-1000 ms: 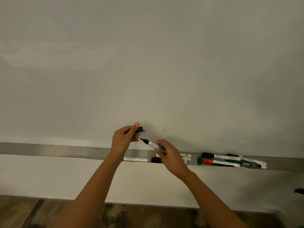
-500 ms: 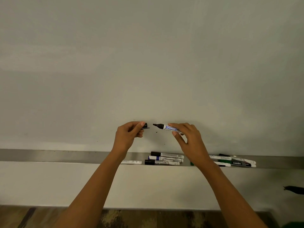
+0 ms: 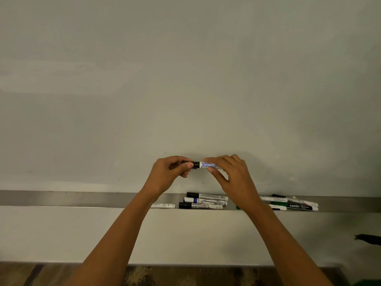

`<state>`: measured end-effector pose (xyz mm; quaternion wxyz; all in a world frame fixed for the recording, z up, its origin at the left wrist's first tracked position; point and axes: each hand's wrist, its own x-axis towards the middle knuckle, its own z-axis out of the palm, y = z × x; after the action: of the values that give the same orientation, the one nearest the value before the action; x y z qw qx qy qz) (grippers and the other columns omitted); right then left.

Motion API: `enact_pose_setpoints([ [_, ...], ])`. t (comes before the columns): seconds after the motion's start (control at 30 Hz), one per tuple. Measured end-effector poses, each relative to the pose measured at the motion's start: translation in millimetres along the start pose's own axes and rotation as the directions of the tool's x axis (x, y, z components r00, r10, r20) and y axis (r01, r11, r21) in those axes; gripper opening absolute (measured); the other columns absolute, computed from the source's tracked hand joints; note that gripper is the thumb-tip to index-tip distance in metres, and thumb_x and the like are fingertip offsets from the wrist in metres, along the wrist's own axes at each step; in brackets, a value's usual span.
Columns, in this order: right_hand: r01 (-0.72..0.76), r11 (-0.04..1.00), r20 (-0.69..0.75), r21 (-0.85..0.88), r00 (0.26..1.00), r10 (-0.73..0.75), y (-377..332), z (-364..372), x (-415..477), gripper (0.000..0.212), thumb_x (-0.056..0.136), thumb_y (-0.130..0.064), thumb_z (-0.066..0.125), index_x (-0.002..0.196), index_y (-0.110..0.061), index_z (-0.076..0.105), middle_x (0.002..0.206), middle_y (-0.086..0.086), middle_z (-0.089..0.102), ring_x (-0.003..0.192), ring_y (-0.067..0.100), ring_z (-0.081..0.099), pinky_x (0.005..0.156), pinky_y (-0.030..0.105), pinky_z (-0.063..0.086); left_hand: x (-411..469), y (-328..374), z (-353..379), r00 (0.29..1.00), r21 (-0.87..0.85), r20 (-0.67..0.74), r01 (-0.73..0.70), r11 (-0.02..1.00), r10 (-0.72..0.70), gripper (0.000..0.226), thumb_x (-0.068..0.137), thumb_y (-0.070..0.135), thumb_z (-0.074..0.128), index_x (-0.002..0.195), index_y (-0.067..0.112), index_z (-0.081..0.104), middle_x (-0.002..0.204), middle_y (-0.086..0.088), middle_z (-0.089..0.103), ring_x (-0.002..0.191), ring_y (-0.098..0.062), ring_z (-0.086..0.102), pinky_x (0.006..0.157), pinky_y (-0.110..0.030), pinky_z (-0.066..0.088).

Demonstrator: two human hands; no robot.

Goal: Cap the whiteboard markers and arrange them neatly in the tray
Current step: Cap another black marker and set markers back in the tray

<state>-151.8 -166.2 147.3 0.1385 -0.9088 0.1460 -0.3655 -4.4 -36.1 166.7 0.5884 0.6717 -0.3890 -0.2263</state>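
Blue-lettered marker [image 3: 208, 165] pinched between left hand [image 3: 169, 174] and right hand [image 3: 233, 174]; "camlin" marker [image 3: 300, 207] in tray [image 3: 61, 200]

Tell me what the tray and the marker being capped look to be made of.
Tray: probably metal, perhaps aluminium, with a dull brushed grey finish; it shows a soft, even sheen along its length. Marker, held between the left hand and right hand: seemingly plastic, with a smooth white barrel carrying a blue printed label and a black cap end.
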Motion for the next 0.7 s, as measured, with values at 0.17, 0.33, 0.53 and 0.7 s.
enact_pose_setpoints([
  [0.17, 0.003, 1.000, -0.022, -0.020, 1.000, -0.003, -2, -2, -1, 0.029, 0.090, -0.039, 0.043, 0.109, -0.028, 0.062, 0.089, -0.005, 0.069, 0.074, 0.010, 0.049, 0.067, 0.028, 0.041, -2, 3, 1, 0.999, 0.082, -0.011, -0.048, 0.995, 0.049, 0.016, 0.082, 0.013, 0.064, 0.096, 0.007, 0.070, 0.072, -0.001, 0.068, 0.058, -0.001, 0.062, 0.060, -0.007, 0.048],
  [0.33, -0.053, 0.996, 0.030, -0.068, 0.998, 0.055, -3, -8, 2, 0.033, 0.090, -0.049, 0.033, 0.108, -0.038, 0.059, 0.077, -0.010, 0.069, 0.070, 0.011, 0.059, 0.052, 0.029, 0.048, 1, 6, 5, 0.995, 0.120, -0.017, -0.095, 0.988, 0.097, 0.012, 0.081, 0.013, 0.066, 0.091, 0.013, 0.071, 0.070, 0.000, 0.067, 0.058, -0.002, 0.061, 0.062, -0.007, 0.048],
  [0.53, -0.138, 0.989, 0.140, -0.045, 0.980, 0.143, -1, -15, 5, 0.031, 0.089, -0.057, 0.034, 0.104, -0.043, 0.057, 0.065, -0.019, 0.058, 0.051, -0.005, 0.046, 0.047, 0.018, 0.033, 3, 3, 9, 0.994, 0.143, -0.003, -0.104, 0.984, 0.106, 0.012, 0.081, 0.016, 0.066, 0.092, 0.014, 0.071, 0.067, 0.001, 0.066, 0.059, -0.002, 0.061, 0.062, -0.005, 0.046],
  [0.7, -0.258, 0.961, 0.333, 0.099, 0.919, 0.212, 14, 3, -10, 0.023, 0.094, -0.037, 0.042, 0.113, -0.036, 0.053, 0.089, -0.016, 0.061, 0.078, -0.001, 0.051, 0.065, 0.021, 0.041, 6, -24, 17, 0.997, 0.269, -0.032, -0.065, 0.961, 0.077, 0.017, 0.079, 0.021, 0.069, 0.096, 0.019, 0.069, 0.082, 0.008, 0.065, 0.074, -0.003, 0.061, 0.065, -0.001, 0.043],
])
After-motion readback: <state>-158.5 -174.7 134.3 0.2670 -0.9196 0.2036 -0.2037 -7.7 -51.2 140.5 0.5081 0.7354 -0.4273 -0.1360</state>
